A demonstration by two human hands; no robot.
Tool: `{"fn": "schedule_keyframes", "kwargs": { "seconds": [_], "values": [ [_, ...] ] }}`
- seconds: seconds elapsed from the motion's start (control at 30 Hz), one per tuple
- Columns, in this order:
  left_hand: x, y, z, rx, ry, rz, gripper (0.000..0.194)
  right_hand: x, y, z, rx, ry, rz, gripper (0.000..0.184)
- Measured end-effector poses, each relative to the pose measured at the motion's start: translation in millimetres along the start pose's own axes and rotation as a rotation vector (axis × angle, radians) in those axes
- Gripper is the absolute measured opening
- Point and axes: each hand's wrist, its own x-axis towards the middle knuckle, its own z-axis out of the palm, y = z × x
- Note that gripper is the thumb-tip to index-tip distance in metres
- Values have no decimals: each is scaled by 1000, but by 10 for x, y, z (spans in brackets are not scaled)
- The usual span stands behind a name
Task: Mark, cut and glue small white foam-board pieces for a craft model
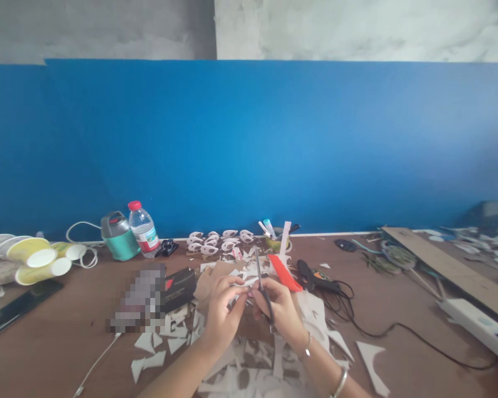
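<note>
In the head view my right hand (283, 312) is closed around a pair of scissors (258, 266), whose blades point up and away. My left hand (224, 312) has its thumb and forefinger pinched together. Between the fingertips of both hands sits a small pinkish piece (249, 293), too small to name. White paper scraps (249, 381) lie beneath and around my hands. Beyond my fingers, several cut white shapes with oval holes (209, 250) stand in rows near the blue panel. An orange-red strip (285, 272) lies just past my right hand.
A black glue gun (315, 276) with a trailing cord lies to the right, before a power strip (477, 323) and a long board (444, 262). At left are a water bottle (144, 229), a teal-and-grey container (120, 237), stacked paper cups (29, 257) and a pixelated device (139, 298).
</note>
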Motion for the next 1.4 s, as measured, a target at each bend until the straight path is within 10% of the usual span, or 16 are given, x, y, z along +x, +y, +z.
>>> {"fn": "schedule_keyframes", "kwargs": {
  "seconds": [1.23, 1.4],
  "values": [
    [-10, -7, -11, -45, -21, 18, 13, -30, -55, -11, -112, -79, 44, 35],
    [55, -102, -34, -56, 158, -111, 18, 56, 98, -63, -162, 46, -26, 40]
  ]
}}
